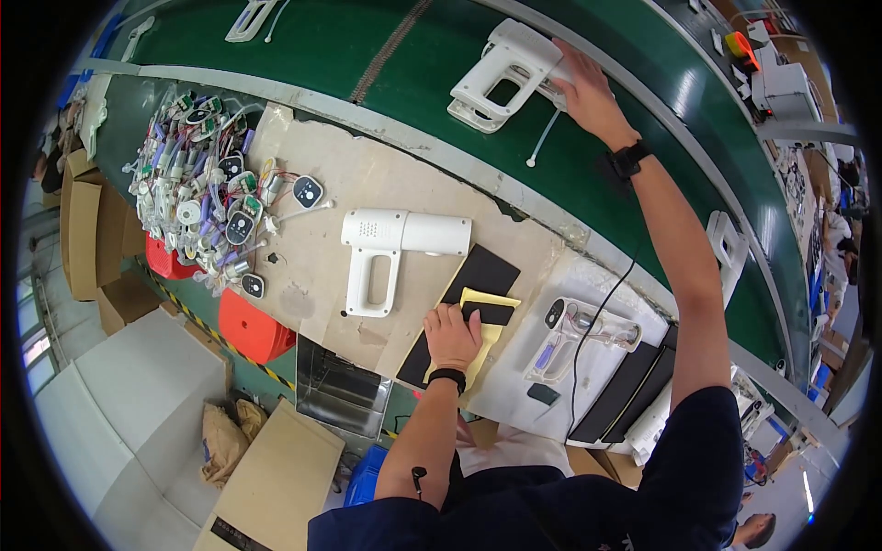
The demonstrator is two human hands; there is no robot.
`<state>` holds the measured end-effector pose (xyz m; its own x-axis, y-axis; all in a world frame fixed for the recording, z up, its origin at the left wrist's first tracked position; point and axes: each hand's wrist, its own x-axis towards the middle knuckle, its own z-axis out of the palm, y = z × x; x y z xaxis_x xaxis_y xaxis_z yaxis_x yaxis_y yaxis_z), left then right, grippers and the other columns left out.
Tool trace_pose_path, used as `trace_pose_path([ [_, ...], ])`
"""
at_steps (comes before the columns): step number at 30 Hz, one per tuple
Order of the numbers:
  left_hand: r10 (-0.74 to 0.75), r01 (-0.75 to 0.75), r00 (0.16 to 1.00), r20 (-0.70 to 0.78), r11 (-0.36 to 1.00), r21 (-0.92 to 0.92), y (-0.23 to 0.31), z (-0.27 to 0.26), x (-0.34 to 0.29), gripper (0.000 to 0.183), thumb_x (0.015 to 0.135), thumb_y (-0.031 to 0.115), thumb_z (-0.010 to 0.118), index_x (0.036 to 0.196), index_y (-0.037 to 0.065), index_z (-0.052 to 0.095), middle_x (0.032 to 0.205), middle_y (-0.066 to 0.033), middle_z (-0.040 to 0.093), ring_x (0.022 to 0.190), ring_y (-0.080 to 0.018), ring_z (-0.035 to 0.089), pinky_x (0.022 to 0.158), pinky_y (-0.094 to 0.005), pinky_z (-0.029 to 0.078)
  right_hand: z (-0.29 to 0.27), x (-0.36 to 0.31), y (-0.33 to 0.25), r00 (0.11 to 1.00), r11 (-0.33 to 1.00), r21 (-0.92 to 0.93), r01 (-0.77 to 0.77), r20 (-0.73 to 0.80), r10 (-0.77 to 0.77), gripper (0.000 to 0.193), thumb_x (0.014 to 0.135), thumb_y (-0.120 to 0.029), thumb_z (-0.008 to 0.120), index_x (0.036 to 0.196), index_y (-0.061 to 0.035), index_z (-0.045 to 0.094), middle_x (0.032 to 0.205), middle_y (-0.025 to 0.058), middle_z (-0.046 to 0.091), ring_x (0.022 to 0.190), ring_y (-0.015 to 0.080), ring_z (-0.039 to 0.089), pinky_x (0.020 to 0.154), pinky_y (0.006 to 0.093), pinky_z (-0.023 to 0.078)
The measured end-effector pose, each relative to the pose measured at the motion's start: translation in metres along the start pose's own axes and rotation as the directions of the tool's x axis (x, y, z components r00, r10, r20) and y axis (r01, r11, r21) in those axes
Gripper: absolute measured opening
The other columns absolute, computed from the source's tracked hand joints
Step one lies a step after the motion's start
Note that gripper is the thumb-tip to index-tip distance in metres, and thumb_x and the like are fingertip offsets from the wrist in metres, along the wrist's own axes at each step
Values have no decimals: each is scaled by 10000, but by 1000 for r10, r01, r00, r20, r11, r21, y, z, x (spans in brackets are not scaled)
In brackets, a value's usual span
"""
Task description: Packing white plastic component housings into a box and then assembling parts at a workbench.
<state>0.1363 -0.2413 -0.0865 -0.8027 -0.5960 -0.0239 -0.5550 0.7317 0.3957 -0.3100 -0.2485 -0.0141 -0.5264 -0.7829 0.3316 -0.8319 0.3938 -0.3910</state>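
Note:
My right hand (588,96) stretches to the green conveyor at the top and grips the end of a white gun-shaped plastic housing (511,64). Its fingertips are partly hidden behind the housing. On the bench, my left hand (451,336) is closed over yellow backing paper (494,299) with a black foam strip (487,314) on it, thumb against the strip. Larger black foam sheets (481,273) lie underneath. Left of them a closed white gun-shaped housing (377,241) with a looped handle lies flat. An opened housing (574,335) with wires and parts inside lies to the right.
A heap of wired circuit parts (197,184) covers the bench's left end. Red stools (253,329) stand below it. More white housings (726,248) sit on the conveyor (404,55). A black cable (588,340) crosses the right work area, near black strips (625,395).

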Motion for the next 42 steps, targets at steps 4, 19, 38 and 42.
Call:
trace_pose_path([
  [4,-4,4,1000,-5,1000,5,-2,0,0,357,880,359,565,963,12,567,963,-137,537,909,-341,492,827,-455,389,4,-6,1,997,999,-14,-38,74,39,632,864,-53,592,1442,-123,346,1368,184,472,1251,397,441,1058,475,355],
  [19,-1,1,1000,24,1000,12,4,2,0,363,883,361,555,975,11,568,975,-143,538,894,-345,495,811,-452,388,8,-26,24,975,991,-89,-104,187,120,614,891,-90,591,1456,-193,375,1383,197,435,1222,395,456,1048,452,372],
  [38,-34,35,999,35,999,-39,-7,17,-15,353,873,357,575,969,18,567,964,-140,528,903,-348,491,824,-451,388,50,-13,67,672,674,-210,-708,92,735,722,912,-610,287,1231,-49,611,1256,286,557,1210,440,495,1046,471,358],
  [42,-51,53,998,44,998,-43,-5,25,-18,360,871,360,579,982,17,569,959,-134,529,901,-343,493,823,-449,387,45,-10,60,694,711,-90,-697,162,701,433,917,-353,499,973,42,667,1000,264,658,955,424,614,859,467,461],
])
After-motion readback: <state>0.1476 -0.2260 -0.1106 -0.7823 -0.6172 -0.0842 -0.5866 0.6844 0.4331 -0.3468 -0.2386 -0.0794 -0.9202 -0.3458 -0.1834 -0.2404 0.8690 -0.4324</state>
